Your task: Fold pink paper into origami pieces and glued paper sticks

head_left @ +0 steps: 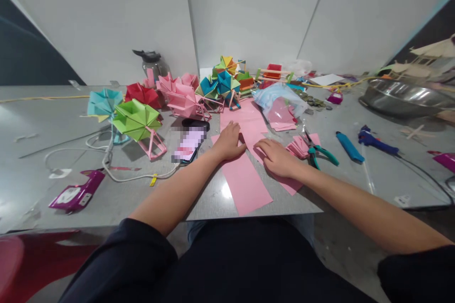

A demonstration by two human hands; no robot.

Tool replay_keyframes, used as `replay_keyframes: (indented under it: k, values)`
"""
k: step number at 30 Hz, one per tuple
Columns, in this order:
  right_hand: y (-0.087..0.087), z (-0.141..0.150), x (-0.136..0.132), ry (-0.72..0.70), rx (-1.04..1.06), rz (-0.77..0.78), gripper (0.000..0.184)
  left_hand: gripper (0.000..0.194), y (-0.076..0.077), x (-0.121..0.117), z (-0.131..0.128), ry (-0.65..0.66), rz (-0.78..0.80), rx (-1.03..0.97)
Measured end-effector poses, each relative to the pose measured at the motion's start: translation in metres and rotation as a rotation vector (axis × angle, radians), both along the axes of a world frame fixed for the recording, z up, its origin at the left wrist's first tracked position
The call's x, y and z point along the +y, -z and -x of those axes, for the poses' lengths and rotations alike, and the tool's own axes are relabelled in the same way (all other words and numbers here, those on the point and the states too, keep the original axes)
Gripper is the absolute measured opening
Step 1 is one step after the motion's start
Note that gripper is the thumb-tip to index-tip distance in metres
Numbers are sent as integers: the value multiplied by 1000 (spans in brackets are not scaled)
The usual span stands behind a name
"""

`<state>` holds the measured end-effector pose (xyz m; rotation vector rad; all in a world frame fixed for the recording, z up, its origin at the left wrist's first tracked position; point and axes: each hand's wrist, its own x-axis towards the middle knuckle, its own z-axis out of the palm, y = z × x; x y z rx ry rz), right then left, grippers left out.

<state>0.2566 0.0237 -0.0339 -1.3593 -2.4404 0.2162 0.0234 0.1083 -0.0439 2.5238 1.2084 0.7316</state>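
My left hand lies flat on a pink paper strip that reaches toward the table's front edge. Its fingers are stretched out, with the thumb pointing right. A second pink strip runs beside it at a slant, and my right hand rests on that one, fingers slightly bent and apart. Beyond both hands lies a larger pink sheet. Just right of my right hand are a bundle of folded pink paper and teal-handled pliers.
Folded paper lanterns, one green and several pink, stand at the back left. A phone with a white cable lies left. Rightward are a plastic bag, a blue cutter, a glue gun and a steel bowl.
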Motion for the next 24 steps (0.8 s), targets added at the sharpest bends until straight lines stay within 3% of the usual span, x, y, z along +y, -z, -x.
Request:
replay_keyframes:
  k: [3, 7, 11, 16, 24]
  values:
    - [-1, 0, -1, -61, 14, -6, 55, 75, 2, 5, 3, 12, -10, -140]
    - [1, -1, -4, -208, 65, -5, 62, 90, 3, 10, 9, -11, 20, -262]
    - [4, -3, -1, -211, 94, -15, 59, 104, 5, 14, 11, -30, 71, -301]
    - [2, -5, 2, -279, 118, 20, 56, 107, 0, 13, 12, -54, 93, -269]
    - [1, -2, -2, -145, 41, 46, 62, 105, -12, 4, 11, -113, 78, -153]
